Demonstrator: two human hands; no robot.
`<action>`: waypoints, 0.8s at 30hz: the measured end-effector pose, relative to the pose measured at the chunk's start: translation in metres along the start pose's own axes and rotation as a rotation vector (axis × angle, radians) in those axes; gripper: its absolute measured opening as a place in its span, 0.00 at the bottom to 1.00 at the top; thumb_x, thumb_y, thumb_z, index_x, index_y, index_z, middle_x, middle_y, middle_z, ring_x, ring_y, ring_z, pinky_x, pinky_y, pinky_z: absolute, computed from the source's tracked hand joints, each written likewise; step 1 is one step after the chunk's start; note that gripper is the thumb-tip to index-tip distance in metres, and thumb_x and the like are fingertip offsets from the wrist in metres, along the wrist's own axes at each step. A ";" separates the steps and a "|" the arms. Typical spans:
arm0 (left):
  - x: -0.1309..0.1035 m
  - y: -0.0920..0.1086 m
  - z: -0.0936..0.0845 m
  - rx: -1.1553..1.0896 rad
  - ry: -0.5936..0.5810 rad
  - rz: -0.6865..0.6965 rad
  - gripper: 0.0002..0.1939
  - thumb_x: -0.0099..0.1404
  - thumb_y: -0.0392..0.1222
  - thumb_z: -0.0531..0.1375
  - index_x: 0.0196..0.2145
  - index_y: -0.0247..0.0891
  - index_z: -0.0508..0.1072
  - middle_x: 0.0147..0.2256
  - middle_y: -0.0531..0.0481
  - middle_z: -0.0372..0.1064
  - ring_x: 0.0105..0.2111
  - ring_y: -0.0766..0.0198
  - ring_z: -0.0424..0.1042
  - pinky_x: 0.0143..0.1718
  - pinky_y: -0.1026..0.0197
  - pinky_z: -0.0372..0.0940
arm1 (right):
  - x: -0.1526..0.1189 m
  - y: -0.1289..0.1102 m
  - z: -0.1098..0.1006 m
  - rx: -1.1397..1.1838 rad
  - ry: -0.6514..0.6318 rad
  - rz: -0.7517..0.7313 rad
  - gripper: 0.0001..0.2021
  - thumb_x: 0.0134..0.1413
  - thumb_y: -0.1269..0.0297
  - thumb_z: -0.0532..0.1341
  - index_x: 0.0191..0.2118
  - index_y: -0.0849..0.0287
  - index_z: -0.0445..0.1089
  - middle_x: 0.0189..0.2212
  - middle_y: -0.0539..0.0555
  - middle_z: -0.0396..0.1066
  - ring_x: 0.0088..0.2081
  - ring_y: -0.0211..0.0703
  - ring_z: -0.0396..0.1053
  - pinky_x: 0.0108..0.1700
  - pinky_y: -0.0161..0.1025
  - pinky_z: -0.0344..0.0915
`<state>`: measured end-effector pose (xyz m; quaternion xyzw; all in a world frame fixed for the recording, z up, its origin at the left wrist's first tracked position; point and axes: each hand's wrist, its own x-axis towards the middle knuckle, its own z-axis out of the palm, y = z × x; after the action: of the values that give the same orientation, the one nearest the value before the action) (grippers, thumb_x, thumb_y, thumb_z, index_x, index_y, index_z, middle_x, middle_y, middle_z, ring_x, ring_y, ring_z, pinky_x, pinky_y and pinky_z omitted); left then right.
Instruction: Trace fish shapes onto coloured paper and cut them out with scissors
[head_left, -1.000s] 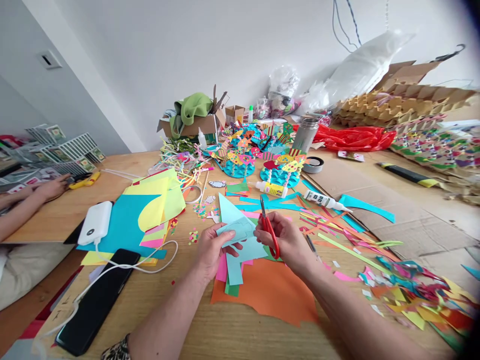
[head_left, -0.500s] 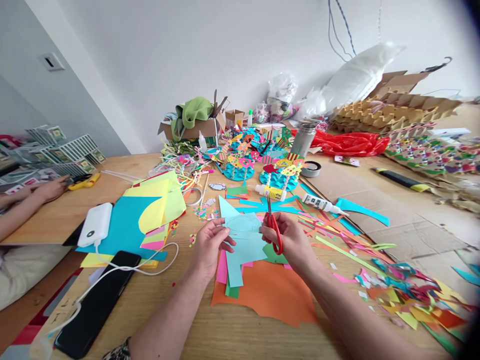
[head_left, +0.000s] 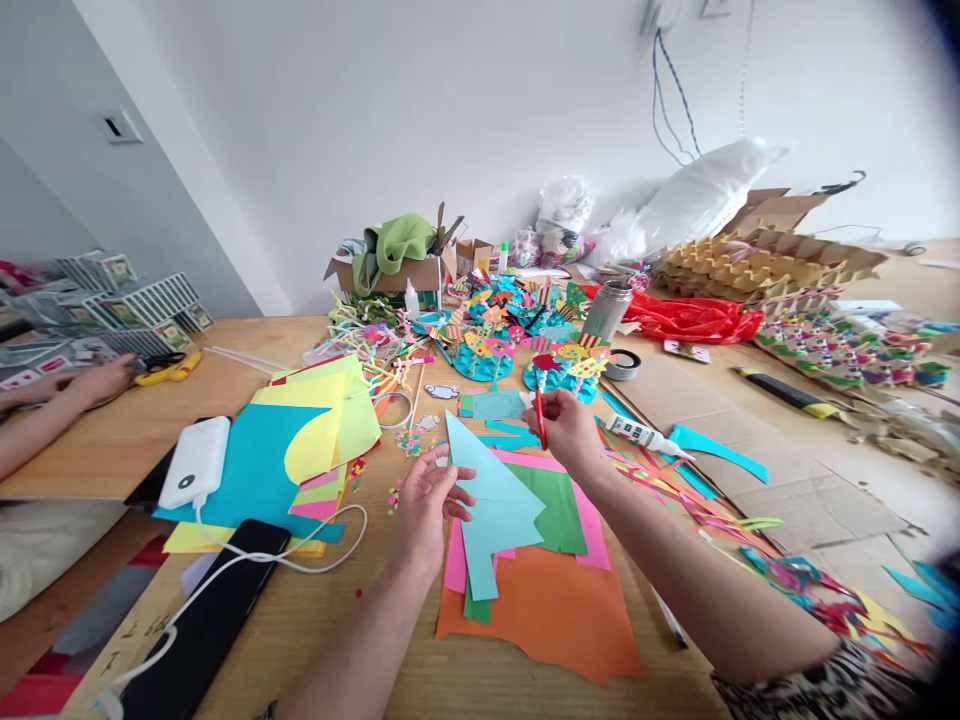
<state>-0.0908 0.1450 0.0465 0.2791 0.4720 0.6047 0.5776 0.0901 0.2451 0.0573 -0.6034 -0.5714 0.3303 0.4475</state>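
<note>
Fingers of the left hand (head_left: 426, 497) rest loosely spread on the edge of a light-blue paper sheet (head_left: 491, 500), touching it rather than gripping it. That sheet, cut to a point at its far end, lies flat on a stack of coloured paper: a green sheet (head_left: 559, 515), a pink sheet (head_left: 592, 530) and a large orange sheet (head_left: 547, 610) underneath, all on the wooden worktop (head_left: 247, 350).

Farther out, the right hand (head_left: 570, 430) is lifted above the papers, curled closed around red-handled scissors (head_left: 539, 415) that point upward. Whether the blades are parted I cannot tell.

Just beyond that hand lies a small light-blue cut piece (head_left: 499, 405), and to its right a white glue tube (head_left: 645, 435) beside a curved blue strip (head_left: 716, 450). Behind them stand round blue bases crowded with paper fish (head_left: 559, 365), then a metal flask (head_left: 606, 310) and a roll of tape (head_left: 622, 365). A cardboard box with green cloth (head_left: 394, 260) sits at the back.

Left of the stack are yellow and blue sheets (head_left: 307, 430), a white power bank (head_left: 196, 460) with its cable, and a black phone (head_left: 202, 620). At the far left edge another person's hand (head_left: 101, 380) rests on the worktop near yellow-handled scissors (head_left: 169, 368). Colourful paper scraps (head_left: 810, 585) are heaped on the right.
</note>
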 end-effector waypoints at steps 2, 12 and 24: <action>0.000 0.000 0.000 -0.007 0.003 -0.004 0.30 0.51 0.46 0.66 0.48 0.33 0.62 0.29 0.48 0.74 0.20 0.67 0.69 0.17 0.66 0.63 | 0.014 0.001 0.013 -0.051 0.011 0.006 0.09 0.41 0.61 0.62 0.30 0.59 0.64 0.22 0.50 0.70 0.23 0.40 0.68 0.24 0.35 0.62; 0.001 0.002 -0.002 -0.026 0.010 -0.046 0.29 0.51 0.46 0.66 0.48 0.33 0.63 0.29 0.49 0.73 0.20 0.68 0.68 0.17 0.67 0.62 | 0.045 0.018 0.049 -0.384 0.032 -0.006 0.05 0.46 0.68 0.58 0.33 0.61 0.67 0.28 0.56 0.74 0.29 0.43 0.70 0.27 0.34 0.58; 0.004 -0.002 -0.005 0.072 0.026 -0.019 0.26 0.52 0.46 0.65 0.47 0.34 0.65 0.30 0.48 0.73 0.21 0.68 0.68 0.18 0.67 0.62 | 0.022 0.002 0.019 -0.712 -0.077 -0.099 0.09 0.56 0.63 0.56 0.41 0.59 0.65 0.32 0.60 0.75 0.33 0.51 0.72 0.29 0.37 0.54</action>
<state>-0.0954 0.1476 0.0421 0.2874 0.5035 0.5853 0.5669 0.0762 0.2703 0.0504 -0.6803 -0.6955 0.1110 0.2031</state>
